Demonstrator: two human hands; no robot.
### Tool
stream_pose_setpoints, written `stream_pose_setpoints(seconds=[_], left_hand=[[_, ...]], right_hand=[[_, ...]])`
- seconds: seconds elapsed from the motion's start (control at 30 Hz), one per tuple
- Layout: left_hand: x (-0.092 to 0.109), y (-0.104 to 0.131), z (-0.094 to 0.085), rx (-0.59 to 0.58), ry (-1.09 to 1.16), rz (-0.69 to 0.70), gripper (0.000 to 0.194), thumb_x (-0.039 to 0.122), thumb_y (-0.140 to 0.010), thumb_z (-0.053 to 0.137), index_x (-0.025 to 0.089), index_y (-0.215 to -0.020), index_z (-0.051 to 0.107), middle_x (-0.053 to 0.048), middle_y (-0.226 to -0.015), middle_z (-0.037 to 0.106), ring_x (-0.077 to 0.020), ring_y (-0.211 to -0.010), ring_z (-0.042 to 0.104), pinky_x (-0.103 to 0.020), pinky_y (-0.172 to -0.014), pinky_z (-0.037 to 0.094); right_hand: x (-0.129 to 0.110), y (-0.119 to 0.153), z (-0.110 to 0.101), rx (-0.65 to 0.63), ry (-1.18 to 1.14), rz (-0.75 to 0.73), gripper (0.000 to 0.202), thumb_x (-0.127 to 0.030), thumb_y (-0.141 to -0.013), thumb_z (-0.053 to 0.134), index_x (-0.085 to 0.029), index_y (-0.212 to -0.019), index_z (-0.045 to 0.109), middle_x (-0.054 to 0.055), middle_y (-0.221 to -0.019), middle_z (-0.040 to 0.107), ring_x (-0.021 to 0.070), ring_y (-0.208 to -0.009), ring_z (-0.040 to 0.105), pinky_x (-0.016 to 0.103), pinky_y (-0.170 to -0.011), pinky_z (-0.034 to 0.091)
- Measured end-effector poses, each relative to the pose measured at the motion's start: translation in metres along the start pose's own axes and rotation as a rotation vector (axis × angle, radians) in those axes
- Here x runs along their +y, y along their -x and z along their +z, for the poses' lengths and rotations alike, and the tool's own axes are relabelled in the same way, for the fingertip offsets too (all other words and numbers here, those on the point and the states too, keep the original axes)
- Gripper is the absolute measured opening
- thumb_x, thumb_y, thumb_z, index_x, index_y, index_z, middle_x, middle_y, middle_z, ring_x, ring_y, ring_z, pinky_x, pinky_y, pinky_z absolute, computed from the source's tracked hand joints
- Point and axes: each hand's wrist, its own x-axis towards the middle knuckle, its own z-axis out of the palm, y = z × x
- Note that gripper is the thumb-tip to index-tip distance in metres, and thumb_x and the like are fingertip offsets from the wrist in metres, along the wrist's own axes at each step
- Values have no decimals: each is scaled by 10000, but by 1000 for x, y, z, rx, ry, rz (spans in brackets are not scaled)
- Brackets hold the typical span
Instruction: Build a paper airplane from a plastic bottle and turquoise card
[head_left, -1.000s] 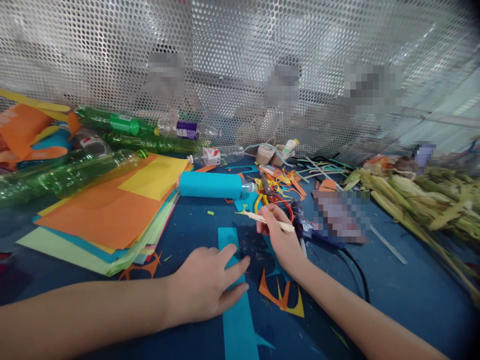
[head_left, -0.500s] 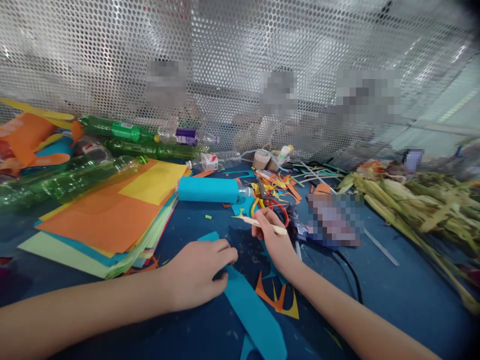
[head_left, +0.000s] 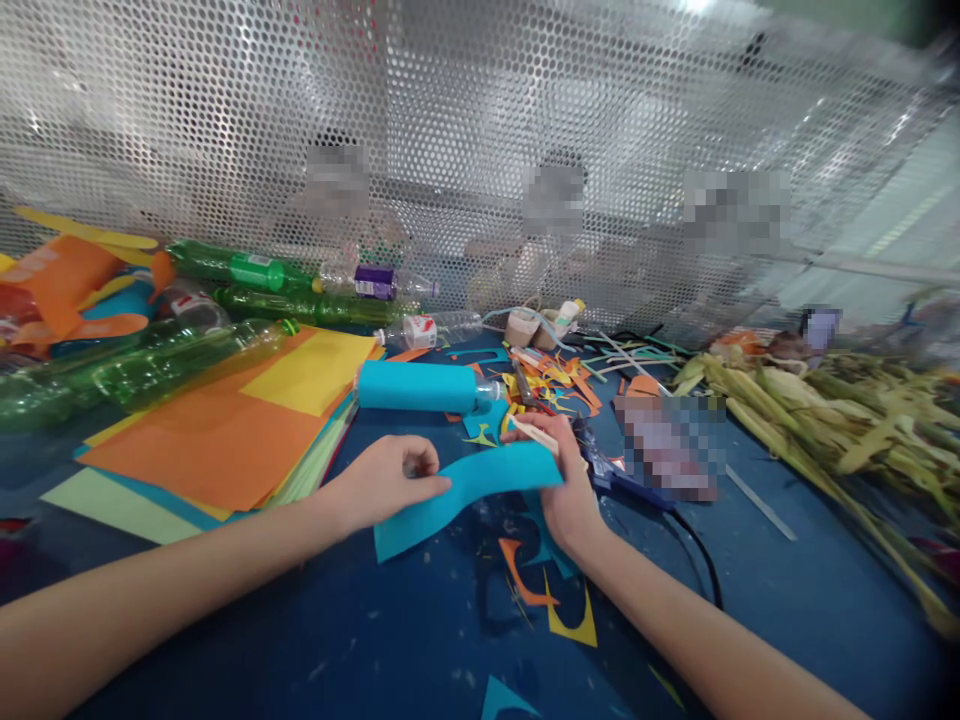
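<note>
My left hand (head_left: 394, 483) pinches a blue paper strip (head_left: 465, 487) between thumb and fingers, near its left part. The strip is lifted off the table and bends in a gentle wave. Its right end lies against my right hand (head_left: 571, 500) and hides part of the fingers. A thin off-white stick (head_left: 536, 433) stays gripped in that hand; its exact kind I cannot make out. Beyond the strip lies a plastic bottle wrapped in blue paper (head_left: 416, 387), on its side with the neck to the right.
To the left is a stack of coloured paper (head_left: 202, 440), with green bottles (head_left: 187, 365) behind it. Paper scraps (head_left: 574, 615) lie in front. A corded blue tool (head_left: 634, 487), scissors (head_left: 523, 385) and corn husks (head_left: 810, 420) are rightward. A perforated metal screen (head_left: 450, 130) stands behind.
My left hand has raised the blue strip from the table and swung it crosswise, toward my right hand. The right hand still holds the off-white stick and has turned slightly.
</note>
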Motion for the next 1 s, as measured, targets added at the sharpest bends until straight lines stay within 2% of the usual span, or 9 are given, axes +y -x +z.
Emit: stream_pose_setpoints(seconds=[0.13,0.2,0.33,0.4,0.5,0.63,0.7,0.83,1.0], left_hand=[[-5,-3,-2,19,49,-57,301,420,-726,518,160,-594,443,39,-583,368,-99,-553,334,-215,-495,240],[-5,-2,-3,-46,46,-75,339,444,-727,514,162,-561,425,42,-560,327,-96,-528,299,-220,-472,207],[4,7,-3,-447,33,16,451,508,-721,535,173,-495,334,59,-496,213,-78,-457,193,-238,-429,139],[9,14,0,-599,43,105,459,520,-736,527,171,-492,357,58,-472,248,-75,-436,218,-232,-410,156],[11,19,9,-494,-13,237,408,453,-812,461,161,-526,468,40,-479,420,-79,-445,357,-206,-431,257],[1,15,20,-77,-327,368,284,330,-846,443,164,-649,562,13,-610,570,-106,-569,508,-211,-550,372],[-6,11,21,48,-448,443,209,280,-863,421,171,-818,594,-16,-793,619,-134,-727,573,-228,-641,426],[-16,9,21,45,-680,561,303,250,-903,336,201,-1132,529,-68,-1217,531,-185,-966,584,-298,-755,484],[-21,9,25,33,-828,527,333,309,-902,340,201,-1173,500,-76,-1263,508,-205,-885,625,-338,-696,525]], right_hand=[[4,0,-1,37,42,-44,353,-545,-791,446,-238,-957,496,18,-761,581,166,-601,564,296,-526,500],[6,1,-1,49,151,-89,309,-455,-756,556,-246,-973,488,28,-850,571,174,-676,566,304,-574,519],[8,3,-1,-12,368,-186,248,-336,-742,600,-250,-954,503,25,-877,540,164,-686,530,297,-610,503],[7,4,0,-66,448,-231,217,-308,-756,586,-251,-953,514,18,-856,538,155,-655,506,284,-604,469],[5,6,3,-183,514,-258,177,-281,-778,561,-256,-950,530,-3,-779,518,141,-597,456,254,-543,395],[1,10,6,-293,515,-230,159,-263,-802,527,-270,-960,532,-39,-630,402,128,-504,358,238,-461,290],[0,11,6,-322,523,-235,158,-261,-807,516,-272,-963,534,-37,-633,403,129,-502,356,239,-459,281],[4,12,5,-364,644,-280,189,-241,-808,508,-263,-994,535,-16,-683,490,148,-561,445,253,-516,350],[7,13,4,-355,762,-275,283,-205,-807,502,-256,-1085,494,23,-898,593,154,-657,541,268,-602,420]])
